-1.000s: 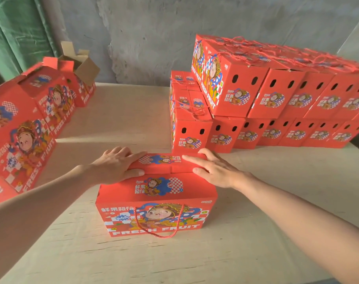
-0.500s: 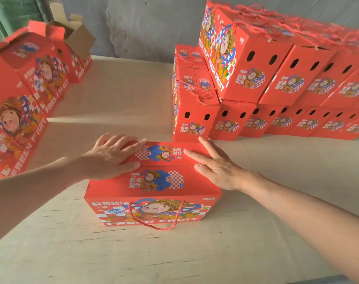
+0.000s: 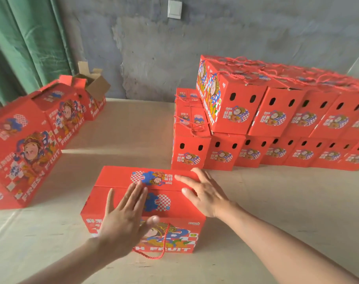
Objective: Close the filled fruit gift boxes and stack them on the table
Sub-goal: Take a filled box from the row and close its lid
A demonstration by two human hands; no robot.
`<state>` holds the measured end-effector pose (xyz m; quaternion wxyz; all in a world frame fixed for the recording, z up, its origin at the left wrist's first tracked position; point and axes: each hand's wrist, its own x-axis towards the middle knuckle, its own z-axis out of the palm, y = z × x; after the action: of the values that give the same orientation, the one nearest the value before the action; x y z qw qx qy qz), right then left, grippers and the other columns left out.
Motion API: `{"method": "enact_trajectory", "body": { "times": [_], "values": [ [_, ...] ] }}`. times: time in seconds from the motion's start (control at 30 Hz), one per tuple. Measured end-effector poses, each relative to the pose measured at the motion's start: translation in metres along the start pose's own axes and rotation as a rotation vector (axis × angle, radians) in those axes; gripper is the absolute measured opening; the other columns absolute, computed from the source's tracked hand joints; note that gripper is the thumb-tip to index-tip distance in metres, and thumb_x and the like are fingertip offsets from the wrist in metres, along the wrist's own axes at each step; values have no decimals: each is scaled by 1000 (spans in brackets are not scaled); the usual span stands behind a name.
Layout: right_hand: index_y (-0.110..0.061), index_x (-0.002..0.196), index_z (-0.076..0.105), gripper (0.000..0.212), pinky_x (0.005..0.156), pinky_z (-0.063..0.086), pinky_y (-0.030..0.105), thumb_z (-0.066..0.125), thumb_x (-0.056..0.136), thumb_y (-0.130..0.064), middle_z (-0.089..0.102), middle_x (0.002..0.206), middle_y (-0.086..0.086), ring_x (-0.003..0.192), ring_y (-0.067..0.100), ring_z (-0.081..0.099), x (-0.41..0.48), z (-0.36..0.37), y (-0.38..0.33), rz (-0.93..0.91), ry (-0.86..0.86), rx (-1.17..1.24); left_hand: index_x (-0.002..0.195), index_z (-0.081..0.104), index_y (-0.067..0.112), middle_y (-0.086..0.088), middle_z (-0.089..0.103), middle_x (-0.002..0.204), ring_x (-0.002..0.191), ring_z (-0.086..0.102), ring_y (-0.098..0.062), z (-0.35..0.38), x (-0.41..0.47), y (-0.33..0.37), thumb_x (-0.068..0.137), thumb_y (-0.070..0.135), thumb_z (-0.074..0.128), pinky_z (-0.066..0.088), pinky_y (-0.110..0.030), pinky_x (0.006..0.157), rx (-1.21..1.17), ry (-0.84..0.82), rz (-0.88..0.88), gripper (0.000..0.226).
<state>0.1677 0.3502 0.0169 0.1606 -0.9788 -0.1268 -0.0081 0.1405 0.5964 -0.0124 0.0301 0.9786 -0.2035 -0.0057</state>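
Two released grips, left hand point(image 3: 123, 220) and right hand point(image 3: 203, 193), flat over the gift box point(image 3: 113, 177), its front partly hidden

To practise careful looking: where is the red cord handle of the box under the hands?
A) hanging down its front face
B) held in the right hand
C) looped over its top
A: the red cord handle hangs loose down the printed front face of the box.

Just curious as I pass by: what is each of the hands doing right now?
Left hand: open, fingers straight above the red cardboard fruit gift box, holding nothing.
Right hand: open, flat on that box's top, holding nothing.
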Motion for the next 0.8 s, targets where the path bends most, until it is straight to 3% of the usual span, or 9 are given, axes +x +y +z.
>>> {"method": "enact_trajectory", "body": {
  "times": [0.17,0.27,0.37,0.5,0.57,0.67,0.73,0.8],
  "values": [
    [-50,140,30,48,107,25,32,32,93,-56,34,132,11,119,28,33,-24,18,-16,146,124,-85,145,0,34,25,-7,148,141,-16,-9,-15,16,-21,67,75,-29,-34,-42,103,-42,87,61,93],
    [-49,141,28,52,103,29,33,29,91,-61,40,119,10,115,28,36,-32,20,-23,146,148,-121,141,-3,47,37,-7,145,142,-21,-10,-23,36,-48,72,72,-25,-37,-41,101,-19,32,163,76],
    [-45,144,24,55,102,29,38,27,91,-63,40,119,16,117,31,35,-35,21,-35,139,110,-122,137,-2,57,44,-8,139,139,-27,-13,-37,59,-70,82,66,-15,-34,-43,103,45,-47,191,57],
    [-37,147,21,57,106,24,45,26,94,-59,32,131,21,126,36,29,-39,24,-56,142,-12,-73,141,14,54,41,3,141,145,-11,-13,-46,69,-62,100,46,15,-21,-49,110,104,-133,105,43],
    [-30,142,32,52,102,29,41,30,95,-55,39,127,17,122,34,36,-45,22,-58,103,9,-22,142,31,44,31,16,148,146,4,-13,-37,59,-42,101,41,29,-10,-50,114,-58,-15,-11,41],
    [-15,105,54,31,86,41,32,43,96,-43,60,100,6,98,25,55,-50,20,-48,188,193,292,133,53,17,-2,44,145,138,33,-23,-12,30,-17,96,33,48,21,-47,112,-444,434,-261,40],
    [-14,91,59,35,82,44,29,45,95,-45,60,87,4,85,22,54,-45,17,-40,416,76,547,112,61,2,-17,58,119,119,46,-32,-1,12,-12,93,33,51,35,-46,101,-610,644,-487,38],
    [-13,116,61,52,91,37,30,42,93,-55,59,117,5,104,20,51,-36,19,-35,615,-181,854,80,57,2,-17,56,83,90,50,-33,3,-2,-10,95,31,52,41,-47,83,-731,640,-651,34]
  ]
}}
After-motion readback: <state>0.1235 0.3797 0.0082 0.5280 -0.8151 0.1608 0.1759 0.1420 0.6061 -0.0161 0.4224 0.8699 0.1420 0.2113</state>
